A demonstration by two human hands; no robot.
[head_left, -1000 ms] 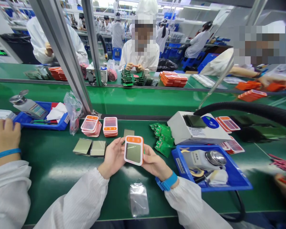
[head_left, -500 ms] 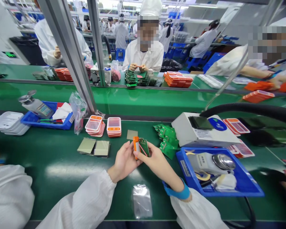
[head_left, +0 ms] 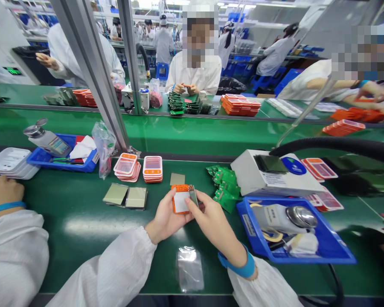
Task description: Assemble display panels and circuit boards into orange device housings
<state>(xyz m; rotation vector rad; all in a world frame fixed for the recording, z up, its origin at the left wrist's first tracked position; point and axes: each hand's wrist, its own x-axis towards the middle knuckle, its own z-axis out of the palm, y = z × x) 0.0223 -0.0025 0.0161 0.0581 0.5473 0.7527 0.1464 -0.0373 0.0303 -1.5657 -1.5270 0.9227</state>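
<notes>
My left hand (head_left: 166, 219) is closed round the edge of an orange plastic housing (head_left: 180, 202), whose pale inner face is turned up. My right hand (head_left: 213, 219) pinches a thin circuit board (head_left: 192, 195), tilted on edge against the housing's right side; its fingers partly hide it. Just beyond the hands lies a single square glass panel (head_left: 177, 179). To the left are two stacks of similar panels (head_left: 136, 198), with piles of orange-and-white housings (head_left: 152, 169) behind them. Green circuit boards (head_left: 225, 187) are heaped to the right.
A blue tray (head_left: 326, 256) holding a dispenser bottle (head_left: 278, 219) stands right, before a white box (head_left: 243, 170). A clear plastic bag (head_left: 190, 268) lies near the front edge. Another person's hand (head_left: 4, 194) rests at left. A metal post (head_left: 97, 81) rises behind.
The orange housing has turned from edge-on to show its pale inner face. The circuit board has swung nearly edge-on at its right. At left, another person's hand has reached forward.
</notes>
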